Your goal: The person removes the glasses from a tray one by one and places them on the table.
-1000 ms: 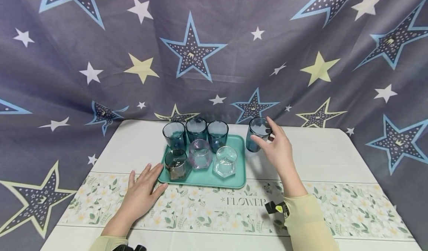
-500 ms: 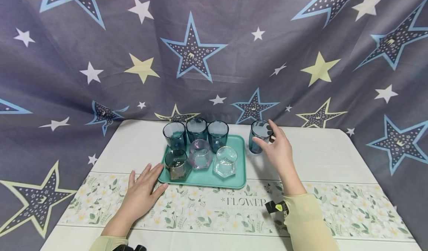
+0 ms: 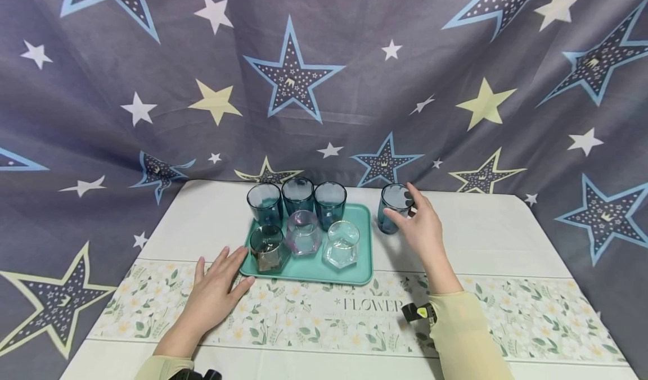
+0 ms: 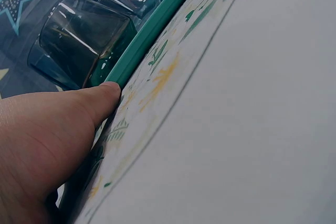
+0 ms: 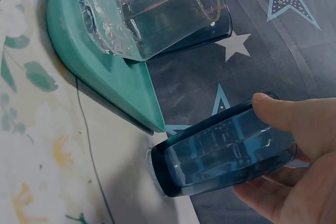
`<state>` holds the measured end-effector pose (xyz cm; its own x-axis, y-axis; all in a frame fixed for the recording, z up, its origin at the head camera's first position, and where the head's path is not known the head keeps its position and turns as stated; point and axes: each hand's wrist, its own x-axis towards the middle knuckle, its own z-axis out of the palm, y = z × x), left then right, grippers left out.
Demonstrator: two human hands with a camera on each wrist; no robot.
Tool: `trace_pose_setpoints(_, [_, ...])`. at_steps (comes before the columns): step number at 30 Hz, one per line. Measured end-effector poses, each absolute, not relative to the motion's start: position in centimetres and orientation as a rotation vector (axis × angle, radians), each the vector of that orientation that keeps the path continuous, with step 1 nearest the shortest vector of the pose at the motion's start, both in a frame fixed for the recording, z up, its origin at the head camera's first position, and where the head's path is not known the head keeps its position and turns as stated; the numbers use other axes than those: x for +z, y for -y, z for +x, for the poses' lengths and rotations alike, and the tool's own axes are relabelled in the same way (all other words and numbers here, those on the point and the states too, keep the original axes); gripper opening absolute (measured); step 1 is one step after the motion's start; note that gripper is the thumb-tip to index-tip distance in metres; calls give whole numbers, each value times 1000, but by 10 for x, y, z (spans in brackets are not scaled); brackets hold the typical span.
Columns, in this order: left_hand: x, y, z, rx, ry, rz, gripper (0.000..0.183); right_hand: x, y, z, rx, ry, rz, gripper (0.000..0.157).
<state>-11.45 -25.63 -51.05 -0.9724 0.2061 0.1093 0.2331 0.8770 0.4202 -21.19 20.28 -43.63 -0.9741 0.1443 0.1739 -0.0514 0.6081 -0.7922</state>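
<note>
My right hand (image 3: pixel 422 225) grips a blue glass tumbler (image 3: pixel 388 221) near its rim, thumb on one side and fingers on the other. The tumbler is upright, just right of the green tray (image 3: pixel 363 273), with its base close over the white tabletop in the right wrist view. My left hand (image 3: pixel 215 287) lies with spread fingers at the tray's front left corner, and its thumb (image 4: pixel 107 95) touches the tray edge in the left wrist view. Toward the back of the tray are three more blue tumblers, one of them the right-hand tumbler (image 3: pixel 330 203).
In front on the tray sit three short faceted glasses: a smoky brown glass (image 3: pixel 267 250), a pinkish glass (image 3: pixel 302 234) and a clear glass (image 3: pixel 341 248). A flowered band (image 3: pixel 304 318) crosses the white tablecloth. Behind the table hangs a grey star-patterned curtain (image 3: pixel 364 99).
My right hand has shifted the blue tumbler slightly to the right and down toward the tabletop. The left hand, the tray and the other glasses have stayed where they were.
</note>
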Motion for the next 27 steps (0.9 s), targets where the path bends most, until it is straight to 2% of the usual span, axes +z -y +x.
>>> trace_pose_setpoints(13, [-511,256,-115,-673,2987,-346,75,-439,-205,-214,1299,2636,-74,92])
trace_pose_setpoints(27, [-511,256,-114,-675,2978,-351,74,-426,-202,-210,1220,2587,-29,93])
